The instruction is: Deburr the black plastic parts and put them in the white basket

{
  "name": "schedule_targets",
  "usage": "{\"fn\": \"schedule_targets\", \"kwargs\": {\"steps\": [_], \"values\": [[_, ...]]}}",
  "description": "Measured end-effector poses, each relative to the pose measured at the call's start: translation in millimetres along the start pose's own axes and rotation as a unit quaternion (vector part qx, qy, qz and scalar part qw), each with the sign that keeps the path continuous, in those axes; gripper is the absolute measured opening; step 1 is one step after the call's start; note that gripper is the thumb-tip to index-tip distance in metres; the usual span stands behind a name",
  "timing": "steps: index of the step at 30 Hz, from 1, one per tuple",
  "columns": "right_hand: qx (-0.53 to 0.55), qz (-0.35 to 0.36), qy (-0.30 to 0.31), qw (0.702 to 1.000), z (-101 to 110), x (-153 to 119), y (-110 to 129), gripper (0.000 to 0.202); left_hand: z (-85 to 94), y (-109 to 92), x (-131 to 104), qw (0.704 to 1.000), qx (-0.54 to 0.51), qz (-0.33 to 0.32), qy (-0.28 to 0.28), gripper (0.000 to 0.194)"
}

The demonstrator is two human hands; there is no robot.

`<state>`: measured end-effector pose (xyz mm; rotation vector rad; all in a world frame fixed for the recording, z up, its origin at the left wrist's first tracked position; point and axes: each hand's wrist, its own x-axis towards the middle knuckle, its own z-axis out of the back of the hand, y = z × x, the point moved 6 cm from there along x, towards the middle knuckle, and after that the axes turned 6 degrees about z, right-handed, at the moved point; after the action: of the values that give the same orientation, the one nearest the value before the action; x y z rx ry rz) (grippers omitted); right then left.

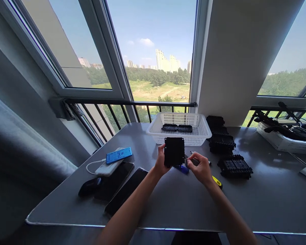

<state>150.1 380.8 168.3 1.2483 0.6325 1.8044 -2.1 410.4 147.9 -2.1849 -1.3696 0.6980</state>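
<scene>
My left hand [161, 160] grips a square black plastic panel [174, 151] by its left edge and holds it up above the table, flat face toward me. Just right of the panel, my right hand [199, 166] is closed in a pinch near its lower right corner. What the fingertips hold, if anything, is too small to make out. Below the panel lies a blue-handled tool [182, 169], partly hidden by it. A yellow and black tool handle [217, 182] shows beside my right wrist.
A white basket [178, 139] behind my hands contains black plastic parts [176, 128]. Stacked black parts [222, 143] and one nearer black part [235, 166] stand right. At left lie a lit phone [118, 155], a mouse [89, 187] and dark tablets [127, 190]. Another white basket [283, 139] holds black items.
</scene>
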Motion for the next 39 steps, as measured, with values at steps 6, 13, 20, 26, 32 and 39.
{"fn": "schedule_targets", "kwargs": {"steps": [6,13,20,26,32,39], "values": [[0.000,-0.003,-0.060,0.998,10.2,2.0,-0.1,0.017,-6.7,21.6,0.3,0.998,0.035,0.054,0.019,0.061],[-0.033,0.007,0.041,0.999,-3.4,0.4,1.9,0.010,-3.7,11.5,0.4,1.000,0.021,0.013,0.004,0.059],[-0.028,0.001,-0.111,0.993,20.0,-0.7,8.5,0.020,-10.2,25.7,1.0,0.997,0.058,0.024,0.040,0.060],[-0.095,0.071,-0.117,0.986,25.3,0.8,10.3,0.022,-17.7,49.0,2.9,0.992,0.098,0.023,0.076,0.055],[-0.188,0.069,-0.105,0.974,21.5,0.4,1.9,0.023,-20.3,54.3,5.5,0.993,0.095,-0.009,0.064,0.055],[-0.293,0.076,-0.016,0.953,8.3,12.4,23.1,0.021,-20.3,44.2,3.0,0.998,0.060,0.006,0.017,0.054]]}}
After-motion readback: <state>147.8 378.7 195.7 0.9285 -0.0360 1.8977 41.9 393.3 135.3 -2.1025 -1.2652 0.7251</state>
